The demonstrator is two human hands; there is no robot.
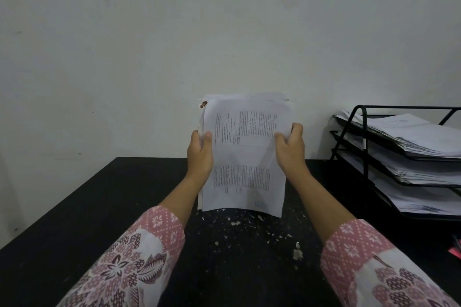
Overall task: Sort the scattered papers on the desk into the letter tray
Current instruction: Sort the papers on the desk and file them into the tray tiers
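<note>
A stack of printed white papers (243, 157) stands upright above the black desk (87, 207), its bottom edge at or just over the surface. My left hand (200, 153) grips the stack's left edge and my right hand (290, 148) grips its right edge. A rusty brown mark sits at the stack's top left corner. The black wire letter tray (359, 132) stands at the right of the desk, with three tiers, each holding a pile of papers (419, 137).
Small white flecks and scraps (296, 253) litter the desk in front of the stack. Something pink (455, 250) lies at the desk's right edge. A pale wall runs behind the desk.
</note>
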